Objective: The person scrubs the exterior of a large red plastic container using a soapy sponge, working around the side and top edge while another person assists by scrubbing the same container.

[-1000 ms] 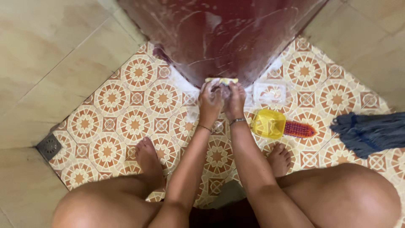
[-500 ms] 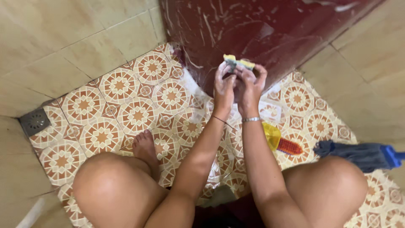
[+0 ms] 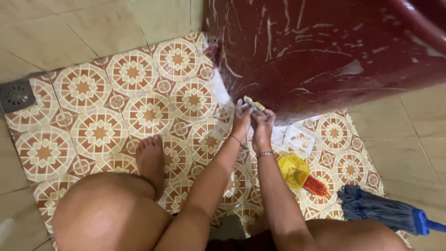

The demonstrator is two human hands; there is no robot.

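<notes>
- The left hand [image 3: 241,120] and the right hand [image 3: 261,124] meet side by side, both closed on a small yellow sponge [image 3: 254,104] that sticks out above the fingertips.
- The left hand's fingers curl around the near side of the sponge; the right hand's fingers pinch it from the other side, so the two hands touch each other at the knuckles.
- The sponge sits right against the lower edge of a big dark red plastic tub [image 3: 325,51], whose wall is streaked with white soapy lines and rises just beyond the hands.
- A thin bracelet circles the left wrist, and a metal band circles the right wrist [image 3: 265,154].
- Just below the right wrist, on the floor, lies a yellow brush with a red bristle end [image 3: 302,174].
- Farther out to the right of that brush rests a blue mop head [image 3: 381,209] with its blue handle running off the edge of the view.
- A white square object [image 3: 299,138] lies on the wet floor just to the right of the right hand; what it is cannot be told.
- Under the hands spreads a patterned orange and cream tile floor [image 3: 139,111], wet and foamy near the tub.
- The person's bare left foot [image 3: 149,158] stands on the tiles, to the left of the left forearm.
- Well to the left of the hands, a grey floor drain [image 3: 16,95] is set in the floor.
</notes>
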